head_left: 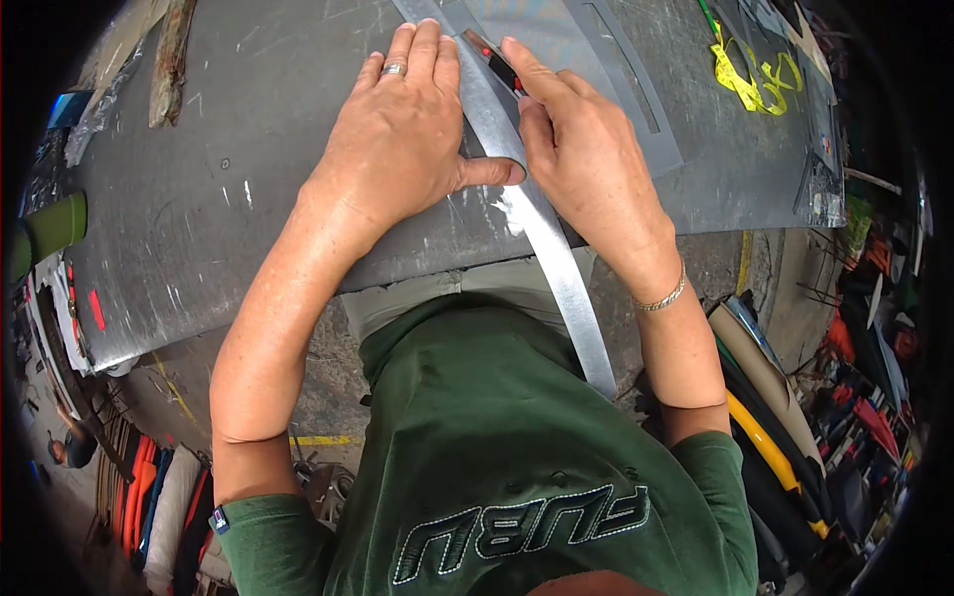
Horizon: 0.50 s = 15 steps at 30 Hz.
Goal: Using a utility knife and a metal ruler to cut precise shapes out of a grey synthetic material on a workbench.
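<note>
A long metal straightedge (561,273) runs from the table's far side past its near edge, toward my body. My left hand (402,134) lies flat beside it, fingers stretched forward and thumb spread across the metal. In my right hand (586,144) is a utility knife (502,68) with a red and black body, held close along the straightedge's right side. The index finger stretches forward along the knife. The knife's tip is too small to make out. Grey sheet material with a mesh part (556,45) lies to the right of the straightedge.
The dark, scratched worktable (268,228) carries a wooden stick (171,65) at far left and a crumpled yellow tape (745,84) at far right. A green roll (58,223) juts in at left. Material rolls (174,512) stand below, more at right (765,447). Another person (75,447) is far left.
</note>
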Each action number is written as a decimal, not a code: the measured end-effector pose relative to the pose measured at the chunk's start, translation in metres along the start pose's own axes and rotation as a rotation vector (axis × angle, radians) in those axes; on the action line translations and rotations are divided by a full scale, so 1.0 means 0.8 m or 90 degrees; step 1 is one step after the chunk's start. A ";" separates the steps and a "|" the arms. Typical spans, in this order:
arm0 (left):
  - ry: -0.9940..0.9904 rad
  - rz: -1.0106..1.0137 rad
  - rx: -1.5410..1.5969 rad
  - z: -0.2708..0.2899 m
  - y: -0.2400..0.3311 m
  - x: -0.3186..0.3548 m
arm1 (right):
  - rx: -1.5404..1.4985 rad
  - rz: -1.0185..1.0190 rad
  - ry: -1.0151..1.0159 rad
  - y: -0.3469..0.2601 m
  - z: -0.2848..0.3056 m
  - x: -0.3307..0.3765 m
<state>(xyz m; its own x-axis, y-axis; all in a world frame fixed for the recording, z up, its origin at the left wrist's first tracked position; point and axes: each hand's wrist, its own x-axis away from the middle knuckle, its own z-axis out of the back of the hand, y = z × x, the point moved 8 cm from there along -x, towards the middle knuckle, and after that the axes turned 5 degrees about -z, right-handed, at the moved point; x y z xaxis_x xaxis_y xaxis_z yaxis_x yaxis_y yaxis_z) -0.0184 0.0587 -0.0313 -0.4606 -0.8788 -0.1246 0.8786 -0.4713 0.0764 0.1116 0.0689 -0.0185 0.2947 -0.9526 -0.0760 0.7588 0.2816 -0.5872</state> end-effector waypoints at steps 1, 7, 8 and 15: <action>0.004 -0.001 0.003 0.001 0.000 0.000 | 0.002 0.000 -0.002 0.000 -0.001 -0.001; -0.039 0.027 -0.008 0.000 -0.002 0.001 | 0.016 -0.011 -0.027 -0.001 -0.003 -0.004; -0.041 0.024 -0.005 0.014 0.003 -0.005 | 0.019 -0.004 -0.019 0.000 -0.002 -0.004; 0.448 -0.249 0.182 0.000 -0.003 0.023 | 0.034 0.023 -0.012 -0.008 0.001 -0.004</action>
<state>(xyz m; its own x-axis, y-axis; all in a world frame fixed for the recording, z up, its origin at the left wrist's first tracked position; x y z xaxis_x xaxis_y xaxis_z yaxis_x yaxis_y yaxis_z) -0.0294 0.0435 -0.0339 -0.4548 -0.4430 -0.7726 0.5641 -0.8146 0.1349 0.1060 0.0704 -0.0140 0.3335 -0.9393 -0.0810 0.7773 0.3225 -0.5401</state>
